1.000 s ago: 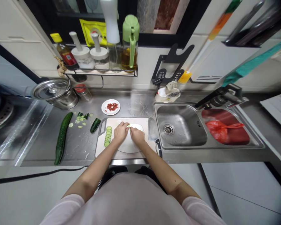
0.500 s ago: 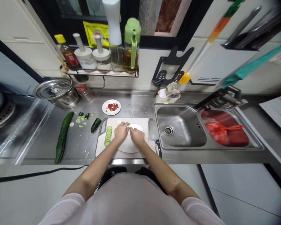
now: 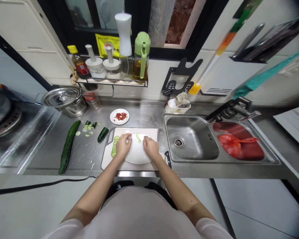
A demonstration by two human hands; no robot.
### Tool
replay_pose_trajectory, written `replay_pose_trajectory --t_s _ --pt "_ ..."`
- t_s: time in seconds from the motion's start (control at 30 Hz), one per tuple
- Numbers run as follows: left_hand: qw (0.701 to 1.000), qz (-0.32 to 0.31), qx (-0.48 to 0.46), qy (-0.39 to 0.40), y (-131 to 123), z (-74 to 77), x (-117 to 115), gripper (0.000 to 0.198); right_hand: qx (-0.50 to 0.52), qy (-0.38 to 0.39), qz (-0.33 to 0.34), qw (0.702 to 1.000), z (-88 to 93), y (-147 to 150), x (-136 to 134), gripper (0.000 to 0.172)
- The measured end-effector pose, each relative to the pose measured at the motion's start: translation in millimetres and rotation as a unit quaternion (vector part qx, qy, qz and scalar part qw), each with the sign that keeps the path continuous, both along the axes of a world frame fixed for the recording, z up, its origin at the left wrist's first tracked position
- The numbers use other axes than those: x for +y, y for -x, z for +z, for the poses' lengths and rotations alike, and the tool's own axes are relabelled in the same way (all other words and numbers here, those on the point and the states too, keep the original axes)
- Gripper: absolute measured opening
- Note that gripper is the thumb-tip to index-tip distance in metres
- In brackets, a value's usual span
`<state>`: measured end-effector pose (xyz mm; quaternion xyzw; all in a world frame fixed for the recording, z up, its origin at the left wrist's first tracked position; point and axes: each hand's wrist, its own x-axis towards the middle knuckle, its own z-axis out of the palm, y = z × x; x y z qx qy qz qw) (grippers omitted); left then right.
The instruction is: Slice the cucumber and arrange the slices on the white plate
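Observation:
A white plate (image 3: 137, 156) lies on a pale cutting board (image 3: 153, 132), with a few cucumber slices (image 3: 138, 136) at its far rim. My left hand (image 3: 123, 145) sits over the plate's left edge, fingers curled, right beside a row of cucumber slices (image 3: 114, 148) on the board. My right hand (image 3: 150, 146) sits at the plate's right edge, also curled. What either hand holds, if anything, is hidden. A black knife handle (image 3: 167, 156) pokes out just right of my right wrist.
On the steel counter to the left lie a whole cucumber (image 3: 68, 146), a cucumber end (image 3: 102, 134) and loose bits (image 3: 89, 127). A small dish of red chili (image 3: 119, 116) stands behind the board. A lidded pot (image 3: 64, 100) is far left, the sink (image 3: 189, 139) right.
My hands were pressed together over the plate's far rim; now they have drawn apart to the plate's left and right edges, leaving slices on it. The view has shifted slightly.

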<state>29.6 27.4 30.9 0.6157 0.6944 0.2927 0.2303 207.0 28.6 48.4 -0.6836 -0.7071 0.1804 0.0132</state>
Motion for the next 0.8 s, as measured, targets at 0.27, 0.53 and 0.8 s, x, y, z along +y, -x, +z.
replay_pose_trajectory --t_s 0.27,0.53,0.8 --pt "0.988 0.148 -0.026 0.036 68 -18.3 -81 0.03 0.124 -0.088 -0.083 0.985 -6.2 -49 -31 0.038" --pt "0.975 0.159 0.097 0.119 77 -17.5 -102 0.031 0.195 -0.092 -0.097 0.972 -9.3 -58 -46 0.038" --pt "0.969 0.164 0.115 0.143 66 -14.1 -100 0.037 0.216 -0.098 -0.08 0.968 -7.8 -52 -51 0.041"
